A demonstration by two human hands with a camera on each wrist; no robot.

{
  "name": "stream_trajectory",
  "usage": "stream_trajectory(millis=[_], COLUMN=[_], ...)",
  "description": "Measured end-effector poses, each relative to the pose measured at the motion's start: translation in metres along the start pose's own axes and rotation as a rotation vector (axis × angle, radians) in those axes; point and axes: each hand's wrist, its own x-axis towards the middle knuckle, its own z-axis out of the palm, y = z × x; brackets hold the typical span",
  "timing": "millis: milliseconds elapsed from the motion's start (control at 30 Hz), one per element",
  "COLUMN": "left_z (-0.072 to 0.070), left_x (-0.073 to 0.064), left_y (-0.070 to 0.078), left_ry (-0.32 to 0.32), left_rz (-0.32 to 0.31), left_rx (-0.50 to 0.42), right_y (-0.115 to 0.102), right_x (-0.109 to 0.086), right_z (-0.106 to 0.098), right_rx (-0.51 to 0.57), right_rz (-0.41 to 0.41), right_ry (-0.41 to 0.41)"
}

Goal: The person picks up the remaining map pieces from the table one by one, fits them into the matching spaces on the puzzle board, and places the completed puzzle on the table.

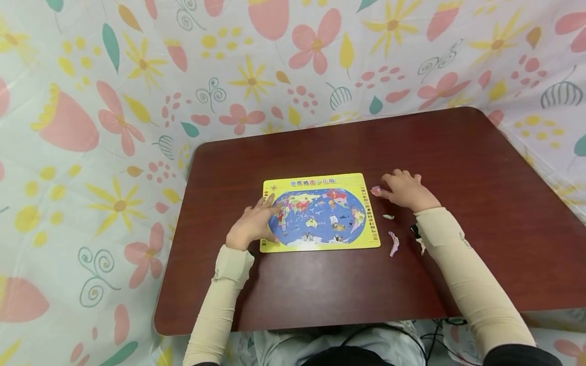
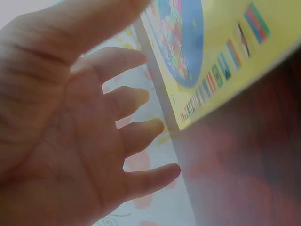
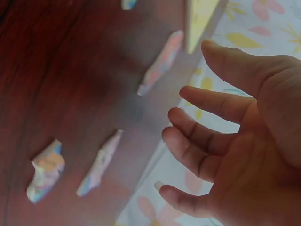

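Note:
A yellow-bordered world map puzzle board (image 1: 320, 245) lies flat on the table. Over its left edge my left hand (image 1: 253, 222) spreads its fingers; the left wrist view shows an open palm (image 2: 61, 122) with nothing in it, beside the flags along the border. My right hand (image 1: 409, 191) hovers past the board's right edge, fingers loosely bent and empty in the right wrist view. At its thumb tip in the head view lies a pink puzzle piece (image 1: 376, 190). Nearer me are a small pale piece (image 1: 388, 217) and a long pinkish piece (image 1: 393, 244).
Another puzzle piece (image 1: 421, 247) lies by the right wrist, partly covered by it. The brown table (image 1: 339, 290) has rounded corners, and a flower-patterned cloth (image 1: 274, 66) hangs behind and beside it. Dark cables (image 1: 435, 338) run below the front edge.

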Motion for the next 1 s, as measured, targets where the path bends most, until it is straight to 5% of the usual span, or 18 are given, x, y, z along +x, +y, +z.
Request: stream_trajectory(millis=[400,1000], left_z=[0.025,0.010], left_x=[-0.006,0.003], left_y=[0.000,-0.004], left_ry=[-0.058,-0.026], left_rz=[-0.062,-0.027], left_rx=[-0.083,-0.057], right_y=[0.007,-0.002], right_x=[0.004,0.019], right_z=[0.026,0.009], right_rx=[0.019,-0.069], right_rz=[-0.032,-0.139], right_ry=[0.002,0.088])
